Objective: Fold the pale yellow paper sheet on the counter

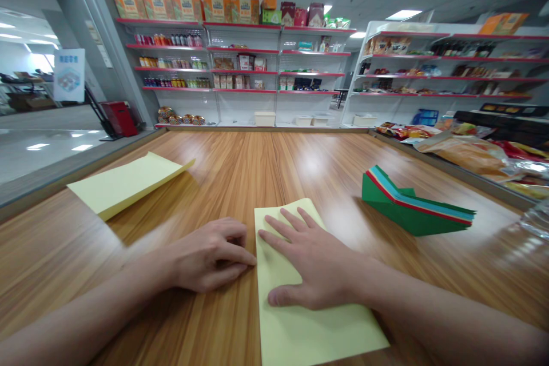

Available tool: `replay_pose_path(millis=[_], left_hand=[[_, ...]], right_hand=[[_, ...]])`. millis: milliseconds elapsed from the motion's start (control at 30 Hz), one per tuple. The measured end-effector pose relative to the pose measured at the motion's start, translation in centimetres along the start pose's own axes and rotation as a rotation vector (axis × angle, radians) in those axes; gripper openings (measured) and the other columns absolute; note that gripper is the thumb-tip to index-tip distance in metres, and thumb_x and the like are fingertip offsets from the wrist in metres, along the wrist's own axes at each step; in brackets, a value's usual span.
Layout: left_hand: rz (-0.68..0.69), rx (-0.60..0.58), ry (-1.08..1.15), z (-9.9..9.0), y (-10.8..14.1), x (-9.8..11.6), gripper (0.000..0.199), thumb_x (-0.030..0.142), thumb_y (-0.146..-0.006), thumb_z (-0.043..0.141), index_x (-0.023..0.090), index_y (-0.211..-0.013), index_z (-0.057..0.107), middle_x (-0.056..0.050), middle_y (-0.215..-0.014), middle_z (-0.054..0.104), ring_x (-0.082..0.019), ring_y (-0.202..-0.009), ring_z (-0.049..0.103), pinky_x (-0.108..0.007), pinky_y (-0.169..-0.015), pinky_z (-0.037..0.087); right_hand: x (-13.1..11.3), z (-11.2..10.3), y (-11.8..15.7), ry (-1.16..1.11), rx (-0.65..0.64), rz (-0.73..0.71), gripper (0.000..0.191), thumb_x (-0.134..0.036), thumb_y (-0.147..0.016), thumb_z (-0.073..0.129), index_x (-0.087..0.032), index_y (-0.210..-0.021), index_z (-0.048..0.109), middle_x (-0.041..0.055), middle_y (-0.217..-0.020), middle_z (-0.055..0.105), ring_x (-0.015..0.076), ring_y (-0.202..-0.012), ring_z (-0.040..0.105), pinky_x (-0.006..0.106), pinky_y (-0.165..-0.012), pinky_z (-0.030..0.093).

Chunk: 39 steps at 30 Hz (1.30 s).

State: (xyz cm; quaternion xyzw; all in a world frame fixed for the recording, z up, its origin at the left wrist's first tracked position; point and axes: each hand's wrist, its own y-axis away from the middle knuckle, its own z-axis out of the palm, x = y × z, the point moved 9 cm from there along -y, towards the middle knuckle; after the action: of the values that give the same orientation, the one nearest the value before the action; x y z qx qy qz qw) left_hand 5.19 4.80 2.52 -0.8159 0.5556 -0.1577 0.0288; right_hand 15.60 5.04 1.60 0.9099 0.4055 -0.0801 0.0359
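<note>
A folded pale yellow sheet of paper point(317, 331) lies on the wooden table in front of me, its fold or edges seen along the left side. My right hand point(309, 257) rests flat on top of it, fingers spread and thumb out to the left. Just beside the paper's left edge is my left hand point(218, 257), its fingers curled in and its index fingertip meeting that edge. Nothing shows between the fingers of the left hand.
Another yellow sheet point(128, 183), bent up along its edges, lies at the left. Folded green, red and blue paper point(412, 209) stands at the right. Beyond the table point(223, 166) are stocked shelves point(242, 50); packaged goods point(467, 154) lie along the right side.
</note>
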Motion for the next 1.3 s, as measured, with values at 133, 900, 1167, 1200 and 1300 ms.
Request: replay_pose_path(millis=[133, 900, 1167, 1200, 1300], left_hand=[[0.012, 0.007, 0.010, -0.13, -0.22, 0.11, 0.028, 0.020, -0.087, 0.049, 0.022, -0.106, 0.068, -0.007, -0.083, 0.051, -0.017, -0.077, 0.049, -0.030, -0.070, 0.040], [0.031, 0.018, 0.002, -0.20, -0.12, 0.24, 0.026, 0.020, -0.088, 0.049, 0.022, -0.105, 0.068, -0.007, -0.082, 0.051, -0.016, -0.076, 0.047, -0.029, -0.069, 0.039], [0.011, 0.015, 0.014, -0.27, -0.15, 0.12, 0.027, 0.019, -0.087, 0.049, 0.021, -0.105, 0.069, -0.008, -0.085, 0.052, -0.017, -0.078, 0.049, -0.029, -0.070, 0.042], [0.011, 0.015, 0.016, -0.26, -0.14, 0.13, 0.027, 0.019, -0.087, 0.049, 0.021, -0.106, 0.069, -0.008, -0.086, 0.052, -0.017, -0.079, 0.050, -0.029, -0.071, 0.042], [0.012, 0.012, 0.033, -0.20, -0.10, 0.18, 0.027, 0.019, -0.086, 0.050, 0.021, -0.106, 0.069, -0.008, -0.089, 0.053, -0.016, -0.080, 0.051, -0.029, -0.072, 0.043]], right_hand=[[0.04, 0.11, -0.01, 0.003, -0.001, -0.001, 0.093, -0.079, -0.075, 0.041, -0.021, -0.147, 0.031, 0.0143, -0.151, 0.024, 0.0419, -0.137, 0.012, 0.059, -0.109, 0.007], [0.03, 0.24, -0.05, 0.014, -0.006, -0.001, 0.092, -0.079, -0.075, 0.040, -0.021, -0.147, 0.031, 0.0142, -0.150, 0.024, 0.0413, -0.138, 0.013, 0.058, -0.109, 0.006], [0.00, 0.17, -0.10, 0.020, -0.003, 0.000, 0.092, -0.080, -0.076, 0.038, -0.021, -0.147, 0.030, 0.0144, -0.150, 0.024, 0.0419, -0.137, 0.013, 0.060, -0.108, 0.007], [-0.01, 0.14, -0.10, 0.020, -0.002, 0.000, 0.092, -0.080, -0.076, 0.038, -0.021, -0.147, 0.031, 0.0144, -0.150, 0.024, 0.0418, -0.137, 0.013, 0.059, -0.108, 0.007], [-0.03, 0.10, -0.08, 0.018, -0.001, -0.002, 0.092, -0.079, -0.076, 0.039, -0.021, -0.146, 0.031, 0.0144, -0.150, 0.025, 0.0420, -0.137, 0.013, 0.059, -0.108, 0.007]])
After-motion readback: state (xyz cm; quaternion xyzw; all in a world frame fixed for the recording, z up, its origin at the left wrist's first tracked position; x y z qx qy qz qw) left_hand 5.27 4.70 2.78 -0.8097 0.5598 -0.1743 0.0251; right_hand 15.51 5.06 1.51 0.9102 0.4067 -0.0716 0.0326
